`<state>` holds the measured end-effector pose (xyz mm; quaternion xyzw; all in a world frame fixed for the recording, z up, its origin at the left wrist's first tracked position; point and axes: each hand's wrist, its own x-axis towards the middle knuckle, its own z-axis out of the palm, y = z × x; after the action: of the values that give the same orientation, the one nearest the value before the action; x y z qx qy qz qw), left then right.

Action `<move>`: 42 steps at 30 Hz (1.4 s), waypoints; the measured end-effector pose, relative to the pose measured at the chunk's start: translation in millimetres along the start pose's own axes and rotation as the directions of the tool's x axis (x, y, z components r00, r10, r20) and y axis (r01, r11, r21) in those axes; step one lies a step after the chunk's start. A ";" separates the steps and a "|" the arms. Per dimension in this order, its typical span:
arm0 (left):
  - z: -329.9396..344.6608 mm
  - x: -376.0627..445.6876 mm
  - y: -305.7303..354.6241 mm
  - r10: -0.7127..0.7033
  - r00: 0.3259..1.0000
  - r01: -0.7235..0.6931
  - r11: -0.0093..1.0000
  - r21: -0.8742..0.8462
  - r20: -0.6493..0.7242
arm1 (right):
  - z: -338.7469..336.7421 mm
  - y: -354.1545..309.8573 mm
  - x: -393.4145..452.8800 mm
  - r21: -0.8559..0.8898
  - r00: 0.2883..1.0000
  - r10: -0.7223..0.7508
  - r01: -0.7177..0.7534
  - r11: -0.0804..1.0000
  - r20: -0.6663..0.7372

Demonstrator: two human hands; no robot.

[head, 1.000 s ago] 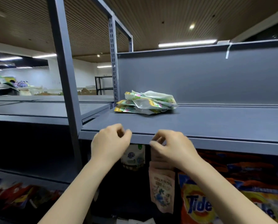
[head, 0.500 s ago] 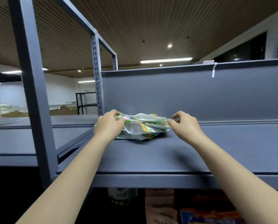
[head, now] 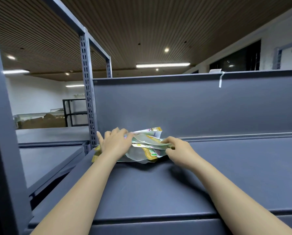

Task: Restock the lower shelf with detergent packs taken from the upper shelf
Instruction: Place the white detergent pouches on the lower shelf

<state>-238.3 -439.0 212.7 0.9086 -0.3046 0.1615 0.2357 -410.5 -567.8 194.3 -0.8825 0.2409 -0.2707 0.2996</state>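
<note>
On the upper shelf (head: 226, 167), the left hand (head: 115, 143) lies flat on the detergent packs (head: 147, 148) while the right hand (head: 179, 150) pinches their edge

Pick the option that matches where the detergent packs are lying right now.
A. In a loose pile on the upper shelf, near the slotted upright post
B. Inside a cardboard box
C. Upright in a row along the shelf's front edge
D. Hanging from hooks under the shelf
A: the detergent packs lie heaped flat on the upper shelf, close to the slotted upright post, with both hands on them.
</note>
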 end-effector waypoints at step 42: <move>-23.6 -15.2 -0.8 -0.270 0.748 -0.459 0.450 -0.766 -0.606 | -18.5 16.9 6.0 0.768 0.962 0.274 -0.180 0.614 0.006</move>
<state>-252.9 -418.8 225.5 0.5076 -0.2932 0.2990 0.7530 -422.0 -590.5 197.6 -0.6197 0.2308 -0.3553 0.6606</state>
